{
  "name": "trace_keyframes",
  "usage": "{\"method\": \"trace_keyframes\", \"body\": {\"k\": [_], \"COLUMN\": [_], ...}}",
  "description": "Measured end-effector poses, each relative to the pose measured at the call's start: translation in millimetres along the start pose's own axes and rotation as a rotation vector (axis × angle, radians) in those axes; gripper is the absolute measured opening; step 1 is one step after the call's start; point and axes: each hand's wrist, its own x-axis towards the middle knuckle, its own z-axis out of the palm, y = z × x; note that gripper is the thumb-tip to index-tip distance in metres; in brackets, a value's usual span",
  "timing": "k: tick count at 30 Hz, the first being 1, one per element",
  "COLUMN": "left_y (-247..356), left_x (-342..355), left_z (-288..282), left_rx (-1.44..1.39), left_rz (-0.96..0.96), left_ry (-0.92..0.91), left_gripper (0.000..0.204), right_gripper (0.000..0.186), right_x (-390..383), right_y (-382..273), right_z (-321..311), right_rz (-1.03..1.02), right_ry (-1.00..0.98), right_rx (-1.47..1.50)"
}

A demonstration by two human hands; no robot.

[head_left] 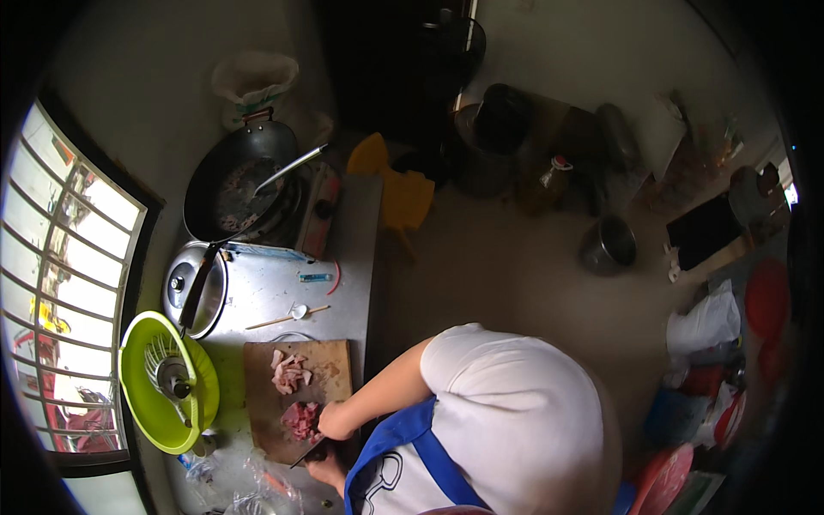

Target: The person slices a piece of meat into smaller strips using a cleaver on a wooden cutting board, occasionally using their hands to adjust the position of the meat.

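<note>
My right hand (335, 421) is closed at the near edge of a wooden cutting board (264, 414). It appears to grip a knife (306, 455), whose dark, narrow blade slants down-left past my other hand; the handle is hidden. Right beside the blade, my left hand (325, 469) is curled, its fingertips partly covered, and what it presses on does not show. Dark red cut meat (301, 421) lies in a heap against my right hand. Farther up the board sits a separate pile of paler, fatty meat pieces (290, 373).
A green plastic basket (212, 403) holding a slotted utensil stands left of the board. Beyond are a pot lid (219, 296), a stick (287, 318) and a wok (199, 202) with a ladle on the stove. Clear plastic bags (249, 485) crowd the board's lower side. A barred window is left.
</note>
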Motion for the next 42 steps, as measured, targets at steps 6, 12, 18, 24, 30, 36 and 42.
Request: {"method": "trace_keyframes", "body": {"k": [6,12,18,24,30,36,42], "left_y": [-13.4,-41.7,-44.2,-18.4,-22.5,-6.2,-6.6], "left_x": [18.4,38.0,52.8,49.0,46.7,48.7,47.7], "left_z": [-0.2,9.4,6.3,-7.3,1.3,-8.8,-13.6], "left_rx": [0.079,-0.065,-0.053,-0.022,-0.019,0.010,-0.081], "left_rz": [0.217,0.415,0.489,0.420,0.416,0.355,0.410], "left_ry": [-0.169,-0.272,-0.378,-0.408,-0.364,-0.499,-0.514], "left_gripper": [0.032,0.022,0.021,0.022,0.021,0.022,0.024], "right_gripper": [0.022,0.020,0.020,0.022,0.022,0.019,0.016], "right_x": [-13.5,-15.9,-10.5,-11.0,-10.3,-9.1,-12.3], "right_y": [-2.3,-20.7,-27.8,-41.9,-44.8,-40.7,-39.5], "right_z": [5.2,14.9,32.6,22.4,19.9,25.7,40.2], "right_rz": [0.211,0.362,0.435,0.482,0.493,0.470,0.449], "right_ry": [0.030,0.153,0.224,0.193,0.195,0.199,0.363], "right_rx": [-0.006,0.025,0.004,0.051,0.020,0.043,0.056]}}
